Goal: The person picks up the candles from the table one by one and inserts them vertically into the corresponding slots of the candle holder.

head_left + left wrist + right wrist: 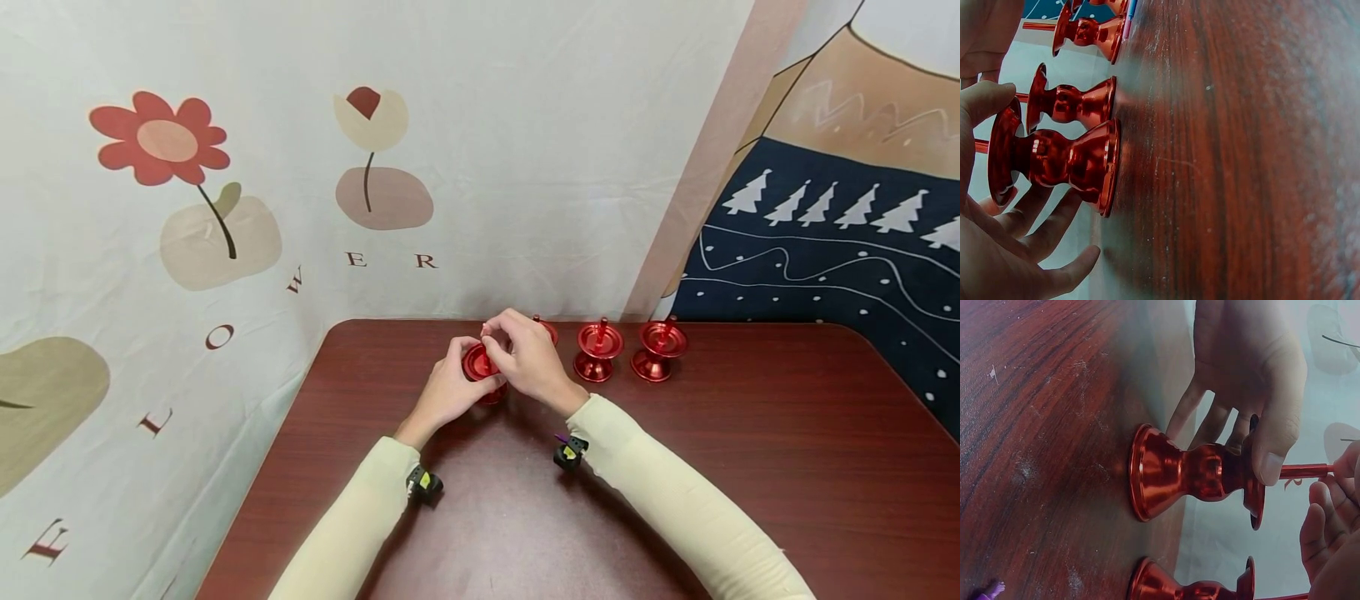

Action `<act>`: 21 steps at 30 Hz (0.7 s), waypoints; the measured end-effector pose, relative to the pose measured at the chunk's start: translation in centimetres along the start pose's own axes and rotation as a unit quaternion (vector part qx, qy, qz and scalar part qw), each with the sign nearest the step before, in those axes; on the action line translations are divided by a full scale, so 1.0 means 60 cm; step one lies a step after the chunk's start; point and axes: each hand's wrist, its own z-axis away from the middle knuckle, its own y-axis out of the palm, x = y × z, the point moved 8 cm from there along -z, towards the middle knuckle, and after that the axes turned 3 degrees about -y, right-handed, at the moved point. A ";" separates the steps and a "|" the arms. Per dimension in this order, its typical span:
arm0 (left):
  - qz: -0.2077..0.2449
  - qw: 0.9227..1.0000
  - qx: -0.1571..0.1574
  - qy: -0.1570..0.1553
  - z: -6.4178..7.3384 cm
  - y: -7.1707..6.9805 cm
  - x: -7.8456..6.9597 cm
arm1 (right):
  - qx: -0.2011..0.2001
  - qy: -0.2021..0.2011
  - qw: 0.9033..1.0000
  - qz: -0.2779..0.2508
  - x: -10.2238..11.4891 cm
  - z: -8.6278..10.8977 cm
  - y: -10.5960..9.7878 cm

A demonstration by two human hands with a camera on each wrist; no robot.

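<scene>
A shiny red metal candle holder (477, 364), with a flared base, a dish and a thin upright rod, stands on the table near its back edge. My left hand (447, 392) grips its dish, the thumb on the rim and fingers around the far side. In the right wrist view that thumb (1272, 453) presses over the dish. Above it, my right hand (534, 358) pinches the tip of the red rod (1304, 470) with thumb and fingers. Whether a separate piece sits at the tip is hidden by the fingers.
A second candle holder (552, 333) is partly behind my right hand. Two more, a nearer one (597, 354) and a farther one (658, 350), stand to the right along the back edge. A small purple item (990, 591) shows in the right wrist view. A printed cloth (525, 208) hangs behind.
</scene>
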 end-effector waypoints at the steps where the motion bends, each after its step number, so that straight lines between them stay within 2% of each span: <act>1: -0.002 1.000 0.000 -0.001 0.002 -0.001 -0.004 | 0.001 0.001 1.000 -0.001 -0.001 0.000 0.000; 3: -0.001 1.000 0.003 -0.009 0.006 -0.004 -0.014 | 0.003 0.004 1.000 -0.001 -0.002 0.001 0.001; 4: -0.005 1.000 0.001 -0.003 0.003 -0.002 -0.007 | 0.004 0.005 1.000 -0.001 -0.003 0.001 0.001; 7: -0.004 1.000 0.001 -0.004 0.004 -0.003 -0.009 | 0.004 0.008 1.000 -0.001 -0.004 0.001 0.001; 15: -0.007 0.999 0.014 -0.037 0.005 -0.001 -0.012 | -0.003 0.003 1.000 0.002 -0.003 0.002 0.002; 21: -0.007 0.999 0.015 -0.039 0.005 0.000 -0.011 | -0.002 0.004 1.000 0.001 -0.005 0.004 0.002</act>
